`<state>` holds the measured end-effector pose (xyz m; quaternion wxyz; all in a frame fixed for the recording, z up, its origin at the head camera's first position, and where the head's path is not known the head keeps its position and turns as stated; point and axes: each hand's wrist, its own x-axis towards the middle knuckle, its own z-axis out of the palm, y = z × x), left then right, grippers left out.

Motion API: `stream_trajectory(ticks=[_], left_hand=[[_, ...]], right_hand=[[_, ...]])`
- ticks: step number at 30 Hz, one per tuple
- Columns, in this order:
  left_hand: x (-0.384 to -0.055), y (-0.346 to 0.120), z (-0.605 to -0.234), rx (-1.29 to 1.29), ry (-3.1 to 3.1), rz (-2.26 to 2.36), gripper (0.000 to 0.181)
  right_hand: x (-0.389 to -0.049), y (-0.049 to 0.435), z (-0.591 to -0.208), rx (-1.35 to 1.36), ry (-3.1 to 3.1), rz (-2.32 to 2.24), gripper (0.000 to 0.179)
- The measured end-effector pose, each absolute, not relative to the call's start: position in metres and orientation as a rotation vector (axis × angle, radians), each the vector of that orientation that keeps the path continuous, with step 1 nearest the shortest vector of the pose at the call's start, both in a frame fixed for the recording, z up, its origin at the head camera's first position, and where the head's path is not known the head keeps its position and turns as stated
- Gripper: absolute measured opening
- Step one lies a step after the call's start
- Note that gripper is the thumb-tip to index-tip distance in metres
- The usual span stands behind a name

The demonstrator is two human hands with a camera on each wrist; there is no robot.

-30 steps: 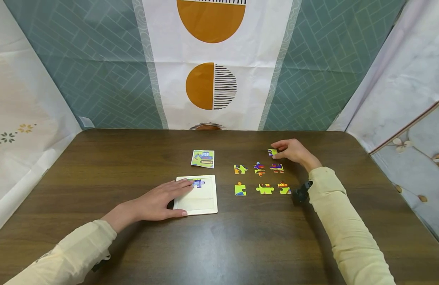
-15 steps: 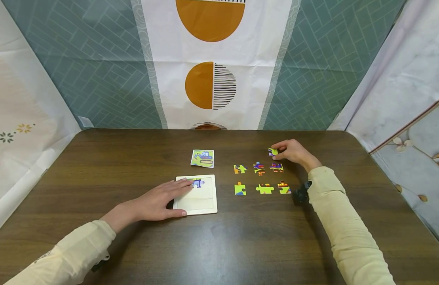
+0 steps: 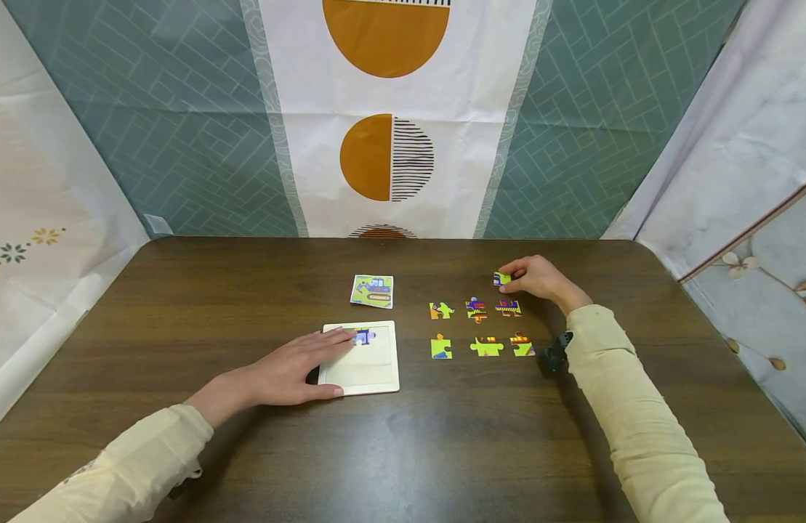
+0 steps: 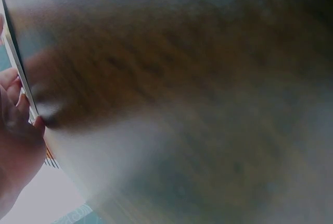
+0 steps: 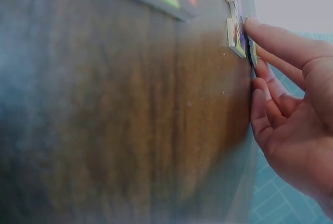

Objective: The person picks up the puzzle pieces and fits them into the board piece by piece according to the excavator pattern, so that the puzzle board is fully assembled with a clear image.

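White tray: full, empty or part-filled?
Part-filled. In the head view, the tray holds at least one puzzle piece towards its far side; the visible nearer part is bare. The left hand hides some.

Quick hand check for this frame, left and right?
Left hand: open, resting on the white tray.
Right hand: holding a green-and-purple puzzle piece.

The tray point(image 3: 371, 375) showed a smooth, matt surface. The bench point(image 3: 403, 457) beneath the tray presented a glossy wood-grain finish. The card point(image 3: 373, 291) beyond the tray resembled printed paper.
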<state>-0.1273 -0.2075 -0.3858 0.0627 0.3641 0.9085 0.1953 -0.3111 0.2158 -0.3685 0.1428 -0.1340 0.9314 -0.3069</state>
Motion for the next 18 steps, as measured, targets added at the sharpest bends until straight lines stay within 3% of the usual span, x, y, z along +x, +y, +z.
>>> stream_trajectory(ticks=[18], left_hand=[[-0.1280, -0.2080, -0.3863, 1.068, 2.728, 0.572, 0.074]], right_hand=[[-0.3063, 0.2125, -0.3635, -0.417, 2.759, -0.891, 0.044]])
